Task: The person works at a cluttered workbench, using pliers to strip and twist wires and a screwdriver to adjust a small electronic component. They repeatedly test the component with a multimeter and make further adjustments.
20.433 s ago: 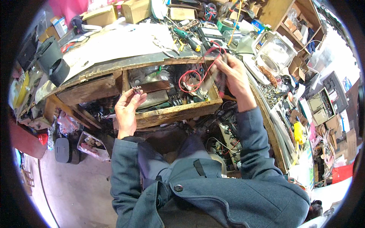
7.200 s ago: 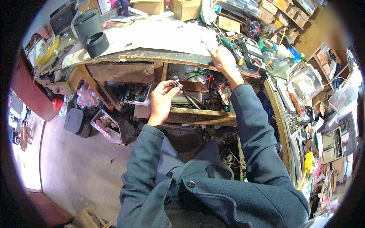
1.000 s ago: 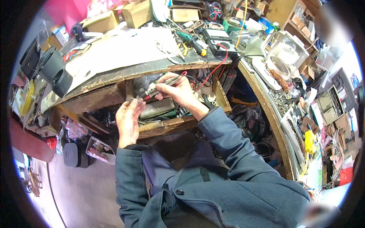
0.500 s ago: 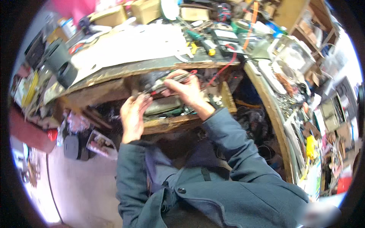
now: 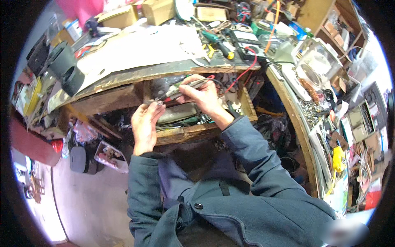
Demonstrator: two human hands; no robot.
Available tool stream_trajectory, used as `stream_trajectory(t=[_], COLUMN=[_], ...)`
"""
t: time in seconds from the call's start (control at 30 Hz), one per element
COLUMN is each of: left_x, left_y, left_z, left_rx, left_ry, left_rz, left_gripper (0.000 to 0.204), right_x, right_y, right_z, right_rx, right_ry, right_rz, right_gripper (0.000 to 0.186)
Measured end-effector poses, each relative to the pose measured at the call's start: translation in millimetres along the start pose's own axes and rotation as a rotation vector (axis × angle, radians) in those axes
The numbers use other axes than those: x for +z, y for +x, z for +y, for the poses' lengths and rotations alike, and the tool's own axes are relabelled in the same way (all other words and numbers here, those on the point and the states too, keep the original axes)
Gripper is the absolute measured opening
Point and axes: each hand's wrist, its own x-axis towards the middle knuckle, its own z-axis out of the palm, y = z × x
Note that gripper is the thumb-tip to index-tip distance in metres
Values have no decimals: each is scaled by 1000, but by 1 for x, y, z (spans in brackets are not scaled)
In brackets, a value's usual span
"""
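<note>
My right hand grips a pen-shaped soldering tool with a grey handle, its tip pointing left. My left hand pinches a small dark part right at that tip. Both hands hover over an open wooden drawer under the bench top. The drawer is full of parts and wires. A red wire runs from the bench top down toward the drawer.
A worn wooden bench carries a white sheet, a green-handled screwdriver, cardboard boxes and a black cylinder. A cluttered side counter runs along the right. Bins and bags lie on the floor at left.
Compared with a second ago both hands stay over the drawer with tool and part held together; the view has shifted slightly. Earlier my right hand reached to the bench top.
</note>
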Motion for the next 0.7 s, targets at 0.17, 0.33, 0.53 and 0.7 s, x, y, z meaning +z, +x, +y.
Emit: stream_trajectory(t=[0.17, 0.33, 0.53, 0.7], left_x=[2, -1, 3, 1], left_y=[4, 2, 4, -7], left_z=[-2, -3, -17, -18], left_rx=[3, 35, 225, 303], left_ry=[-10, 25, 256, 316], left_rz=[-24, 22, 130, 161], left_gripper=[17, 19, 40, 36], right_x=[-6, -5, -28, -7], right_y=[2, 4, 12, 5], right_z=[2, 4, 13, 9], right_rx=[12, 9, 22, 137], right_ry=[38, -16, -218, -1387], right_rz=[-22, -36, 36, -287], right_gripper=[10, 12, 25, 47])
